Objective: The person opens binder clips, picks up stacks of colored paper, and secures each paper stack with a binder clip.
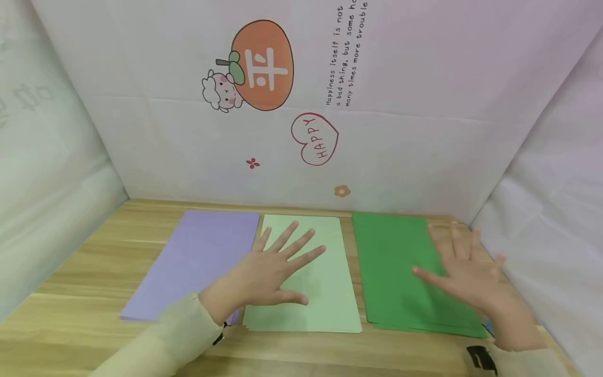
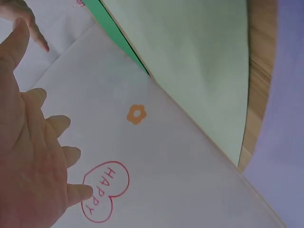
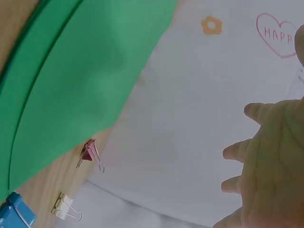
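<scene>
Three stacks of paper lie side by side on the wooden table: purple (image 1: 202, 256) on the left, pale green (image 1: 327, 293) in the middle, darker green (image 1: 391, 272) on the right. Over the pale green stack my left hand (image 1: 264, 275) is held with its fingers spread and nothing in its grasp. My right hand (image 1: 473, 280), also spread and holding nothing, is above the right edge of the darker green stack. In the wrist views both palms appear raised off the paper. The lower sheet edges of both green stacks are slightly uneven.
Beside the darker green stack in the right wrist view are a red binder clip (image 3: 89, 151), a pale yellow binder clip (image 3: 61, 205) and a blue binder clip (image 3: 18, 213). A white printed cloth (image 1: 405, 146) stands behind the table (image 1: 80, 283), with more cloth at both sides.
</scene>
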Demonstrator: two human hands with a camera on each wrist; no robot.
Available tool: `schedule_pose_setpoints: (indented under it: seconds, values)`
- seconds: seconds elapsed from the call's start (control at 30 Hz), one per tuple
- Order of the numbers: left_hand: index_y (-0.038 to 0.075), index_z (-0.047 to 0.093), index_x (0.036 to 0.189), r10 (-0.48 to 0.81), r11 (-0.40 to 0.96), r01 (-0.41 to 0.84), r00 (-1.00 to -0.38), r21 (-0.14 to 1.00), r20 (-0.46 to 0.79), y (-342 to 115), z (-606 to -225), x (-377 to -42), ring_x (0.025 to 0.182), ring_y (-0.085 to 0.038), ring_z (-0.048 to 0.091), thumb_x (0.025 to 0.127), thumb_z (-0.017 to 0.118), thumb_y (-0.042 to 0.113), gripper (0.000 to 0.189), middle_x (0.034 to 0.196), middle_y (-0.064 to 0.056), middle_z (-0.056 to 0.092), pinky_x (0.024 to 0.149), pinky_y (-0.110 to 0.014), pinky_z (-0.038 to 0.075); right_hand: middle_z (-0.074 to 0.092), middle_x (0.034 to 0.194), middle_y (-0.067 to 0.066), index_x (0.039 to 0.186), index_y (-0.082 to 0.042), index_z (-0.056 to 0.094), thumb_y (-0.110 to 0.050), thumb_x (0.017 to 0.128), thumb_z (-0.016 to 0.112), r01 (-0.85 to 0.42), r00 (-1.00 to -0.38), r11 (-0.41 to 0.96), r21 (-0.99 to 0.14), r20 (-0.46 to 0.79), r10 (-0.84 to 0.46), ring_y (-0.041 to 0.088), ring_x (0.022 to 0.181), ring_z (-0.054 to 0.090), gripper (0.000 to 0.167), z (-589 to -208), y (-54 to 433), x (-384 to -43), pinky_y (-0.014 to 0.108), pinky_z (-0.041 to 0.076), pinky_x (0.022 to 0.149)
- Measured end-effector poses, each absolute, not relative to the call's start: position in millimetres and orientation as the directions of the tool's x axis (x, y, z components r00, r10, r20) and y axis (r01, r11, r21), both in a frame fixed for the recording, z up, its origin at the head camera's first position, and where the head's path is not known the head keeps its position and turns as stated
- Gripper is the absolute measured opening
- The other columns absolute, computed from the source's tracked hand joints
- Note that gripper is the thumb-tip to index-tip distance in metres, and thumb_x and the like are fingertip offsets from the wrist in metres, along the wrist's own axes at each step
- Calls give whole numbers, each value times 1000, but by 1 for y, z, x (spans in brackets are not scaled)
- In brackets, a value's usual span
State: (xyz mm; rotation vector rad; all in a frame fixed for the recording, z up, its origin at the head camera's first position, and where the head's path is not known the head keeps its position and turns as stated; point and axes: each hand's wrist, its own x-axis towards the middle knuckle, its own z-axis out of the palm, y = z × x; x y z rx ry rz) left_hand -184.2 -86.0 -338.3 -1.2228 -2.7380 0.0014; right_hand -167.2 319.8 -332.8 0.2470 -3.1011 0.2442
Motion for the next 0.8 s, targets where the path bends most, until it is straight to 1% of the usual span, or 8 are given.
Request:
schedule_pose_setpoints:
  seconds: [0.07,0.13,0.27,0.5,0.67,0.8]
  values:
    - [39,3,159,752,656,754,-649,-34,118,-81,-339,-186,156,-29,-8,88,48,75,91,168,8,-7,117,-71,12,-35,156,22,157,-27,-19,-68,94,49,-150,-989,974,-170,30,-147,60,133,-37,102,-331,325,-169,92,-16,73]
    - [39,4,160,760,647,762,-642,-20,107,-76,-341,-188,156,-29,-7,89,49,73,91,169,8,-6,118,-70,12,-34,157,24,157,-28,-19,-67,94,48,-139,-990,973,-186,27,-136,61,132,-37,100,-330,329,-171,91,-17,74]
    - [38,5,160,777,627,778,-623,-26,92,-66,-344,-192,156,-29,-6,90,49,72,90,169,6,-2,119,-68,14,-33,156,26,157,-27,-20,-66,96,46,-116,-993,967,-226,9,-117,61,129,-39,97,-330,337,-175,91,-19,75]
    - [38,3,160,801,599,796,-597,-89,46,-48,-346,-196,156,-26,-5,91,47,71,88,169,6,2,120,-64,17,-34,153,30,157,-19,-19,-62,99,39,-62,-996,943,-328,-36,-78,62,125,-44,93,-323,358,-179,92,-15,77]
    - [36,8,160,817,576,811,-576,-105,32,-35,-346,-197,156,-26,-3,92,46,71,86,169,7,4,120,-63,20,-34,150,37,156,-11,-20,-60,101,34,-29,-997,924,-381,-50,-52,66,121,-44,91,-312,374,-180,93,-13,76]
    - [35,11,160,828,559,821,-560,-114,22,-25,-346,-197,156,-24,-2,92,45,71,84,169,7,5,120,-62,22,-32,148,39,155,-8,-19,-58,103,29,-4,-997,906,-423,-69,-37,68,120,-42,86,-308,382,-182,93,-12,77]
